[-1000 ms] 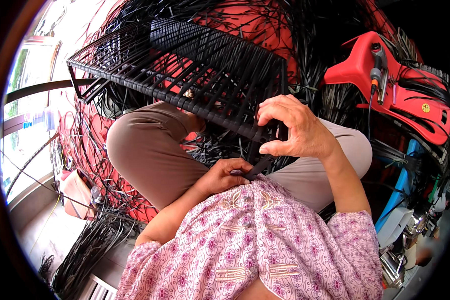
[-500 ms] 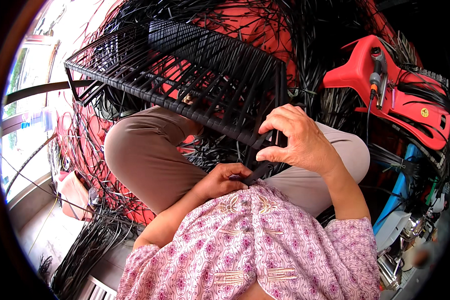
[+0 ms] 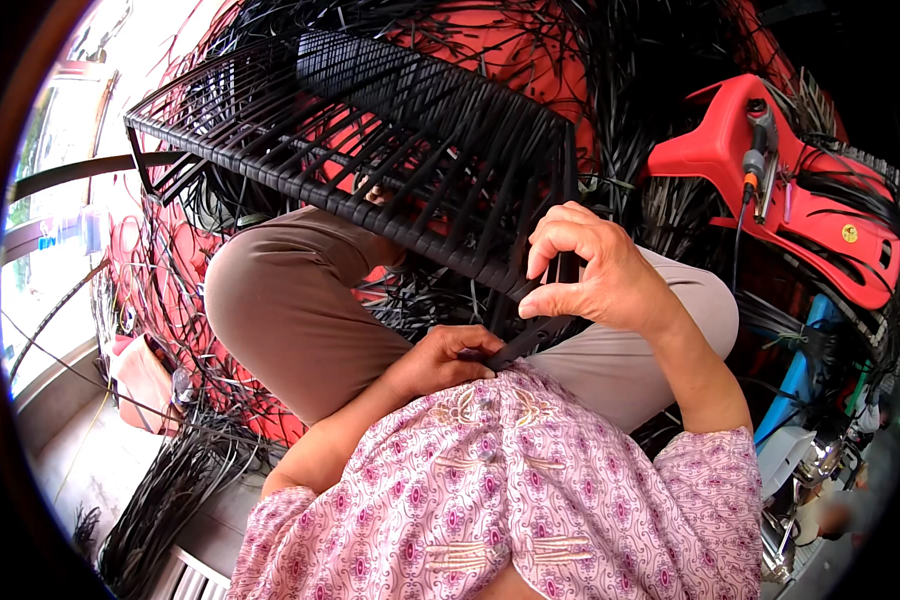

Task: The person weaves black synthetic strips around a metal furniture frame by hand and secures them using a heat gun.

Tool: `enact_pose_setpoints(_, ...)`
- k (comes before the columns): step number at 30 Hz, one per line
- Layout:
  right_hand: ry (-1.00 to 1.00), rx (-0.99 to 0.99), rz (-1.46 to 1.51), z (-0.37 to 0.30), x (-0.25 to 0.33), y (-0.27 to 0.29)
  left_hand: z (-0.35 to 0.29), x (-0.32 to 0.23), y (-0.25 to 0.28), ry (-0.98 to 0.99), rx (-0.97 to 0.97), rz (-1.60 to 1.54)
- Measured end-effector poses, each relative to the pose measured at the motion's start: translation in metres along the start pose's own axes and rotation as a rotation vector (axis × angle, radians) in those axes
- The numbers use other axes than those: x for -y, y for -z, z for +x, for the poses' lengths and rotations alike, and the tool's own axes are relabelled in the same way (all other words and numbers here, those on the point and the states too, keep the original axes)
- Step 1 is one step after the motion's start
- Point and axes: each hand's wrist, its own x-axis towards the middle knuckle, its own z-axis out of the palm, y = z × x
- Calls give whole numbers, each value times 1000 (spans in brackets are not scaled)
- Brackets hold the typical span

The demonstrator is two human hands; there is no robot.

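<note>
A black woven frame [image 3: 350,205], wrapped and strung with flat black strips, stands tilted before my knees. Close to my lap, the fingers of my left hand [image 3: 448,362] are closed on a flat black strip [image 3: 523,343], which runs up toward the frame's near right corner. At that corner is my right hand [image 3: 595,268], its thumb and curled forefinger apart with a gap between them. I see nothing gripped in it, though dark strips pass right behind the fingers.
A red plastic stool [image 3: 715,135] lies on its side at the right, with a corded grey tool [image 3: 760,140] on it. Loose black strips [image 3: 185,500] pile up at the left and around the frame. Behind the right knee is a blue object [image 3: 795,385] near metal items.
My right hand has shifted slightly right and its forefinger and thumb have drawn nearer each other. The left hand stays in place on the strip.
</note>
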Motion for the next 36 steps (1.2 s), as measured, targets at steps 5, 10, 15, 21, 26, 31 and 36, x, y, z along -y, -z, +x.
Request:
enact_pose_setpoints(5,144,-40,28,-6,-10,-3,2,5,0,-13,-3,-14)
enact_pose_setpoints(10,170,-44,37,-10,-11,-3,3,2,3,18,36,-2)
enact_pose_setpoints(15,74,71,-1,-9,-8,9,4,4,2,39,42,-59)
enact_pose_setpoints(21,131,-34,24,-13,-12,9,7,2,2,60,57,-79)
enact_pose_setpoints(26,-11,-225,151,-32,-10,-4,6,4,0,94,66,-242)
enact_pose_setpoints(31,192,-284,-153,-37,-12,-7,8,-22,-8,21,-153,-481)
enact_pose_setpoints(36,243,-225,-342,-35,-13,1,20,-52,-11,-121,-343,-472)
